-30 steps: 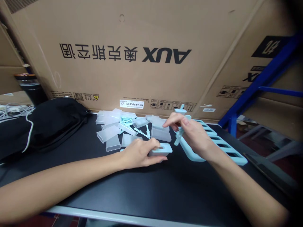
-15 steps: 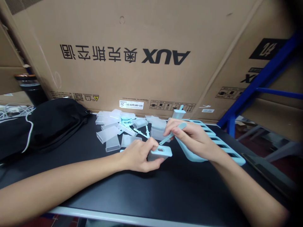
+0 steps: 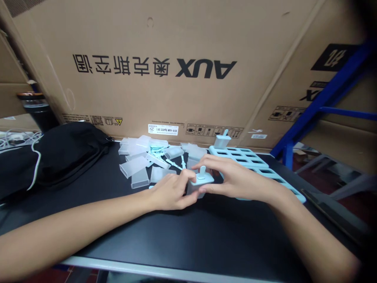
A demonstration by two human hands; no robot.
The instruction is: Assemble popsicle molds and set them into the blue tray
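Observation:
My left hand [image 3: 173, 190] is closed around the left side of a small translucent mold with a light blue lid [image 3: 206, 180]. A blue stick [image 3: 202, 171] stands upright through the lid, with only its rounded handle showing. The fingers of my right hand [image 3: 224, 177] grip the same mold from the right side. Just behind my right hand lies a light blue rack [image 3: 247, 157] with rows of slots. One capped mold with a stick [image 3: 222, 140] stands at the rack's back left corner.
Several clear mold sleeves [image 3: 134, 167] and loose blue sticks [image 3: 173, 163] lie piled behind my left hand. A black bag [image 3: 73, 151] and a dark bottle [image 3: 39, 112] are at left. A large cardboard box [image 3: 147, 98] stands behind the table; a blue metal frame [image 3: 321, 98] rises at right.
The stick that my right hand held above the lid now stands in the lid's hole. My right hand has come down and taken hold of the mold's right side.

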